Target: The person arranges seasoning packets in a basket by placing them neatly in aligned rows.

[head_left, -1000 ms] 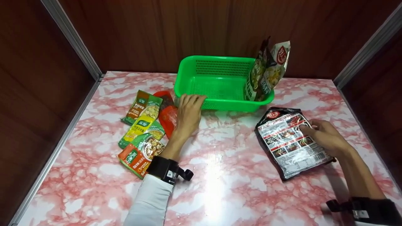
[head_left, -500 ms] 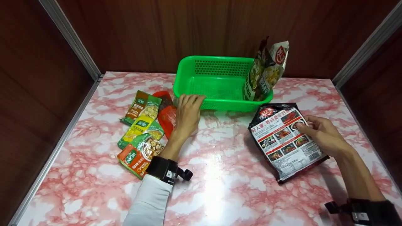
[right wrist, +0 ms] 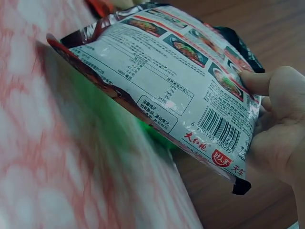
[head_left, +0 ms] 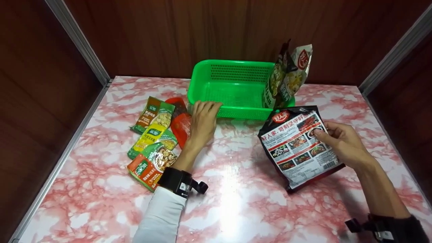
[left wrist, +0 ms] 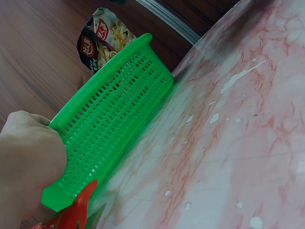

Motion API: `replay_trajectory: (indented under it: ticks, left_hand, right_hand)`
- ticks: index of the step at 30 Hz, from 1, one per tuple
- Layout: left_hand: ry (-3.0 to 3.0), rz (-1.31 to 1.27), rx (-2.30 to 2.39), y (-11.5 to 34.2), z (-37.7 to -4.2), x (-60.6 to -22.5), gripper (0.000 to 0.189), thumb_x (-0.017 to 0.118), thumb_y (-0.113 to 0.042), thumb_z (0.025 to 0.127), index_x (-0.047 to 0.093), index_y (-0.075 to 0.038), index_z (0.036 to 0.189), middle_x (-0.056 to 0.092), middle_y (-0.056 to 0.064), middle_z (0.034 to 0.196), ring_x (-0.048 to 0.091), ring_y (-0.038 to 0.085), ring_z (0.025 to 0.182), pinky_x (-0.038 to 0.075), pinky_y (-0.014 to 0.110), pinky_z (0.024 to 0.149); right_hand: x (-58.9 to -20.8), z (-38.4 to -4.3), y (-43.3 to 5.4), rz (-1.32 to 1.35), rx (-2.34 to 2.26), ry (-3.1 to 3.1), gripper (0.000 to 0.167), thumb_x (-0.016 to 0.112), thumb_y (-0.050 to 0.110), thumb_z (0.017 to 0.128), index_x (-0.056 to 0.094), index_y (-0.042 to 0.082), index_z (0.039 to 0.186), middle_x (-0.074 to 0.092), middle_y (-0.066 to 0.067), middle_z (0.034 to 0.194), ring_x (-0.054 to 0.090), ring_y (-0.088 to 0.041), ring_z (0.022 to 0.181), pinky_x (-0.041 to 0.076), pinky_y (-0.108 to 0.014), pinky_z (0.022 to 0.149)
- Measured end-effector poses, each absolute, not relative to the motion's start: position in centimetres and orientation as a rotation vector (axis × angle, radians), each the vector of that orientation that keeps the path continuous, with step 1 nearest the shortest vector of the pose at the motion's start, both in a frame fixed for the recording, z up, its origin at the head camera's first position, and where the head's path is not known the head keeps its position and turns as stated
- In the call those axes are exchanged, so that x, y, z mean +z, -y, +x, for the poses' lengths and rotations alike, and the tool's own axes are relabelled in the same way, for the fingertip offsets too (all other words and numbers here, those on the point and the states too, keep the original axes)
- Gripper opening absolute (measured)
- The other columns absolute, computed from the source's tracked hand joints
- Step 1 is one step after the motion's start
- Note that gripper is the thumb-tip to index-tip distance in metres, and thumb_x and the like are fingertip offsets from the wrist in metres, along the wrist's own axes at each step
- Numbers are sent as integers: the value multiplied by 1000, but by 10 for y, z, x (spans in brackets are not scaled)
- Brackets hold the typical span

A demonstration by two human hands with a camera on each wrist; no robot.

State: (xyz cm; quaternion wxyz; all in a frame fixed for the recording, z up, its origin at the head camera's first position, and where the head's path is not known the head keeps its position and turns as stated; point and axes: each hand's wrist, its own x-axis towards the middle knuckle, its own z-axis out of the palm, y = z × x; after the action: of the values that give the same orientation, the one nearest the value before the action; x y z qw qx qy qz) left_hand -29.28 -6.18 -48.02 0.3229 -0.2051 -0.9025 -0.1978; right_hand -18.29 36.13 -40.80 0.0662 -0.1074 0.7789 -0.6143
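My right hand (head_left: 341, 141) pinches a large black and red food packet (head_left: 298, 145) by its right edge, thumb on its printed back, and holds it tilted above the marble table, just in front of the green basket (head_left: 233, 116). The right wrist view shows the packet (right wrist: 176, 90) close up, gripped by my right hand (right wrist: 271, 124). My left hand (head_left: 202, 119) grips the basket's near left rim, fingers curled over it. In the left wrist view that hand (left wrist: 28, 167) sits on the basket's corner (left wrist: 109, 129). Two upright packets (head_left: 287, 76) lean in the basket's right end.
Several small seasoning packets (head_left: 153, 141) lie on the table left of my left hand, a red one (head_left: 180, 123) beside it. Wooden walls with metal rails (head_left: 81, 44) enclose the pink marble table (head_left: 236, 195) on three sides.
My right hand has lifted the black packet off the table and moved it left and toward the basket, tilting it up. The left hand has stayed on the basket rim.
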Motion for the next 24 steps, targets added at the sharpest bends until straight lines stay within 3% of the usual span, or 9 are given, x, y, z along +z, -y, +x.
replay_trajectory:
  ticks: [13, 24]
  left_hand:
    - [2333, -552, -494, 63, -294, -482, 28, 63, -10, 110, 79, -12, 132, 82, 9, 123, 72, 33, 118, 49, 49, 116]
    - [2325, -547, -489, 63, -296, -483, 28, 63, -10, 109, 79, -12, 132, 83, 9, 123, 73, 33, 117, 50, 48, 115]
  right_hand:
    - [-386, -185, -300, -412, -2251, -2396, 15, 66, 1, 111, 80, -2, 111, 85, -7, 84, 81, -15, 68, 64, -27, 58]
    - [-365, -196, -245, -608, -2712, -2189, 10, 70, -3, 106, 79, -3, 101, 84, -6, 81, 81, -13, 69, 65, -25, 62]
